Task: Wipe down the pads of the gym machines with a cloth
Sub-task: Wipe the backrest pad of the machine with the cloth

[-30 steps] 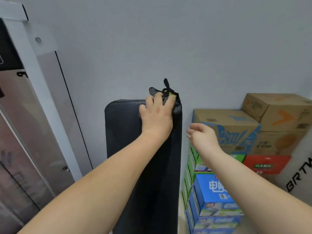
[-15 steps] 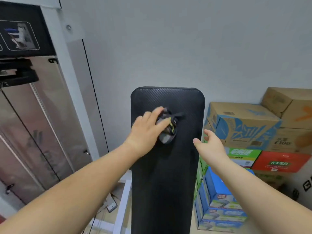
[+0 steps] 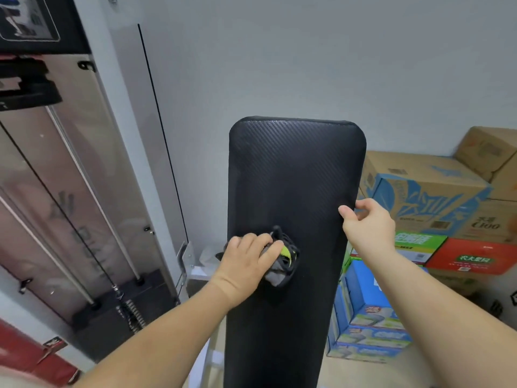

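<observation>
Left hand (image 3: 247, 257) grips the bunched cloth (image 3: 284, 261), pressing it on the black pad (image 3: 296, 169), low on its left half; right hand (image 3: 368, 225) clamps the pad's right edge, thumb on front; boxes (image 3: 425, 191) stacked right of the pad.

Pad (image 3: 293, 177): black, fine diagonal weave pattern, faint grey sheen toward its 12 o'clock edge.
Cloth (image 3: 282, 264): black mesh over grey, 1 yellow-green streak at its 1 o'clock.
Wall (image 3: 307, 51): plain pale grey.
At 3 o'clock of pad: brown carton (image 3: 419, 191) with blue print; green box (image 3: 416, 242) with white lettering; red box (image 3: 475, 256) with green label.
At 4 o'clock: blue boxes (image 3: 369, 303) with white-and-green print.
At 9 o'clock: machine panel (image 3: 70, 177), smoky translucent grey; weight stack (image 3: 140, 295), black.
</observation>
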### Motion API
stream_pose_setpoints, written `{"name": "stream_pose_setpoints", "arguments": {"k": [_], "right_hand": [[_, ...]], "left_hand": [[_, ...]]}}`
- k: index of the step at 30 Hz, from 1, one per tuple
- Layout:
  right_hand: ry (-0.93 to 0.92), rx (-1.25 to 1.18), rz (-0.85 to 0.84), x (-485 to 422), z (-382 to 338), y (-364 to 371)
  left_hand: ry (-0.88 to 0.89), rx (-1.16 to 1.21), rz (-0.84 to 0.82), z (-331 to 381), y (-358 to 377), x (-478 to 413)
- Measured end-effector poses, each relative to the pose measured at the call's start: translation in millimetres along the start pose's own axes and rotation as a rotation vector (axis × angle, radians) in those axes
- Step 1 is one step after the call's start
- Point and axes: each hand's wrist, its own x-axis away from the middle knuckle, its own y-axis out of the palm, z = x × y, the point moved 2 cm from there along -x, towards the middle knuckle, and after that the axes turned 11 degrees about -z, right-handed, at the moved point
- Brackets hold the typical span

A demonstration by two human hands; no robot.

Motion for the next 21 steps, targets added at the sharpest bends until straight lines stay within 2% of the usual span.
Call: {"name": "stream_pose_setpoints", "arguments": {"k": [2, 4, 8, 11, 13, 15, 18, 20, 21], "right_hand": [[0.021, -0.018, -0.006, 0, 0, -3], [0.032, -0.02, -0.016, -2, -1, -4], [0.028, -0.024, -0.021, -4, 1, -2], [0.026, -0.091, -0.03, -2, 0, 1], [0.037, -0.177, -0.056, -2, 5, 2], [0.034, -0.277, -0.118, 1, 16, 2], [0.06, -0.349, -0.207, 11, 38, -2], [0.084, -0.365, -0.224, 17, 47, -5], [0.099, -0.385, -0.242, 18, 51, -6]], "left_hand": [[0.205, -0.11, -0.121, -6, -2, 17], [0.237, -0.158, -0.098, -25, -24, 2], [-0.078, -0.021, 0.15, -59, -80, -62], [-0.358, 0.135, 0.203, -43, -69, -66], [-0.446, 0.181, 0.184, -14, -44, -54], [-0.346, 0.106, 0.111, 9, -22, -42], [-0.057, -0.059, 0.014, 15, -23, -39], [0.036, -0.122, 0.053, 3, -47, -61], [0.008, -0.135, 0.099, -2, -61, -79]]}}
